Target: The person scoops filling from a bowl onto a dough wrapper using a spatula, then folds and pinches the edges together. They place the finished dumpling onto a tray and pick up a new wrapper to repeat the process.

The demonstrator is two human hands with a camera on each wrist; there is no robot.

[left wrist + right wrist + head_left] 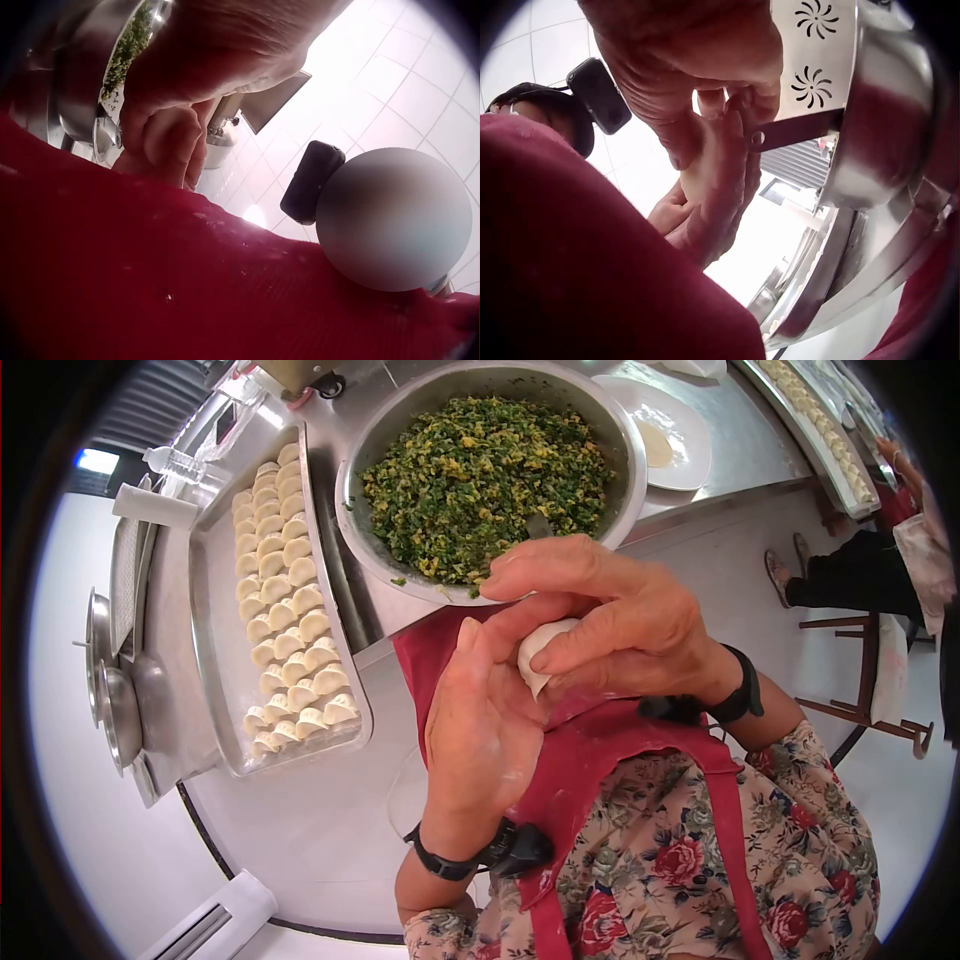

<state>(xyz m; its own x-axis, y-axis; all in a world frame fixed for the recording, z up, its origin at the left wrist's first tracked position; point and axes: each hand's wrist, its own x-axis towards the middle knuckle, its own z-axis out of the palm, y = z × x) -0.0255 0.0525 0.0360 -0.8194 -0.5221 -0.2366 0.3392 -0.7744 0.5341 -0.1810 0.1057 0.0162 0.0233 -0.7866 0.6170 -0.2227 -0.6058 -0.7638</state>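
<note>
Both hands meet around one pale dumpling (537,658) in front of the apron, just below the bowl's near rim. My left hand (485,725) cups it from the left, fingers curved behind it. The right hand (630,610) pinches its edge from above with thumb and fingers. Pale dough also shows between the fingers in the right wrist view, the dumpling (694,178) being partly covered. Beyond the hands stands a large steel bowl (352,545) of chopped green and yellow filling (490,475). A flat metal handle (799,137) with a hole extends from the bowl behind the right fingers.
Left of the bowl, a metal tray (215,670) carries rows of folded dumplings (285,600). A white plate (690,445) with a dough round (655,445) lies right of the bowl. Another dumpling tray (850,500), a stool (870,680) and a person's legs (855,575) are at far right.
</note>
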